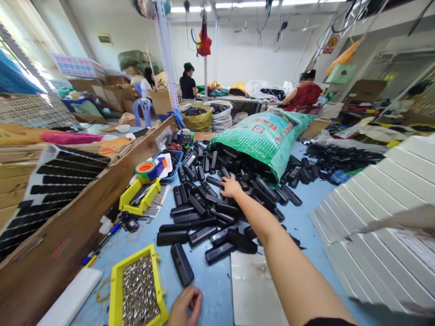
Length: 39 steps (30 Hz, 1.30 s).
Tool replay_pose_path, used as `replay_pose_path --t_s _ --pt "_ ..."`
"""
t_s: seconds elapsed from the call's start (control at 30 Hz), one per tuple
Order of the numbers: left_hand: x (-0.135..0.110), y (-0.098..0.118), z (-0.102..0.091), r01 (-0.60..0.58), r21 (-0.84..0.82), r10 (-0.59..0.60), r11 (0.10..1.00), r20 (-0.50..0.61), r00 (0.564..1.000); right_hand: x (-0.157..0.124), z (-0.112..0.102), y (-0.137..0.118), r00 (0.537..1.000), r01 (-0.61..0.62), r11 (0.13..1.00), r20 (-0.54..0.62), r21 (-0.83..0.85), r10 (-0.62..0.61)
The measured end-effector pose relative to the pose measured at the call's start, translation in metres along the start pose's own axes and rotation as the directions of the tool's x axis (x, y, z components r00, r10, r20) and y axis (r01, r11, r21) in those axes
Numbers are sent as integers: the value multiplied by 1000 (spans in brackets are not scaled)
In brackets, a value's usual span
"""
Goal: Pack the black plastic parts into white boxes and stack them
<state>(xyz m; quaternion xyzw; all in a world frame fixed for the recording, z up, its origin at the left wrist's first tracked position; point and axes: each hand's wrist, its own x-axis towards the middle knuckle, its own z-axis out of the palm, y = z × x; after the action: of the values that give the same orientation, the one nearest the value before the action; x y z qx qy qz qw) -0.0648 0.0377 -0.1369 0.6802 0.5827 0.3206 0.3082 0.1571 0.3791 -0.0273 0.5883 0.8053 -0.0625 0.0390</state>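
Note:
My right arm reaches forward over a heap of black plastic cases (197,203). At its far part my right hand (231,186) lies with fingers spread on the cases, near the mouth of a green woven sack (258,136). I see no case gripped in it. Low in the view, my left hand (186,307) is curled closed on the blue table (214,290); whatever it may hold is hidden. Just beyond its knuckles lies a single black case (181,264). To its left stands a yellow tray (115,290) filled with small shiny metal pieces (140,290).
White boxes (384,226) are stacked on the right. A wooden board (68,226) edges the left side. A yellow bin (144,199), a tape roll (146,168) and pens (102,244) lie beside it. A grey plate (254,290) sits in front. Several people work farther back.

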Motion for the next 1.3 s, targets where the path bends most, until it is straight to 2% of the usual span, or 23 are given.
replay_pose_path --t_s 0.1,0.2,0.3,0.37,0.47,0.53,0.6,0.67,0.73,0.87,0.97,1.13,1.23,1.3 --pt "4 15 -7 15 -8 -15 1000 -18 1000 -29 1 11 1000 21 999 9 35 -21" --pt "8 26 -13 11 3 -11 1000 -4 1000 -52 -11 14 999 43 997 4 71 -44" --pt "9 30 -15 2 12 -2 1000 -4 1000 -85 -25 3 997 28 993 -73 113 -20" --pt "9 31 -15 -1 12 1 1000 -4 1000 -125 -24 -11 990 25 991 -142 134 -6" --pt "9 30 -14 -5 11 5 1000 -5 1000 -214 5 -34 968 74 972 -249 222 -16" --pt "8 30 -14 -12 8 13 1000 -12 1000 -283 40 -44 940 122 918 -341 378 16" --pt "8 31 -14 -21 5 21 1000 -20 1000 -346 78 -47 909 112 853 -400 510 120" --pt "8 33 -14 -27 5 28 1000 -25 999 -395 109 -42 868 70 816 -439 573 233" --pt "8 35 -14 -27 6 28 1000 -24 999 -427 125 -32 834 50 802 -466 595 294" --pt "6 39 -15 -12 17 12 1000 -15 1000 -452 126 -13 807 38 796 -488 604 332" --pt "5 42 -14 -13 29 14 999 -20 1000 -455 125 -9 793 24 780 -486 626 366" --pt "5 41 -14 -59 64 62 996 -51 997 -459 139 -12 780 30 742 -480 669 401" --pt "1 36 -14 -99 98 108 990 -100 989 -462 144 -10 779 29 717 -466 696 420" --pt "-1 33 -12 -109 132 132 985 -180 975 -463 144 -6 773 19 703 -456 711 440"
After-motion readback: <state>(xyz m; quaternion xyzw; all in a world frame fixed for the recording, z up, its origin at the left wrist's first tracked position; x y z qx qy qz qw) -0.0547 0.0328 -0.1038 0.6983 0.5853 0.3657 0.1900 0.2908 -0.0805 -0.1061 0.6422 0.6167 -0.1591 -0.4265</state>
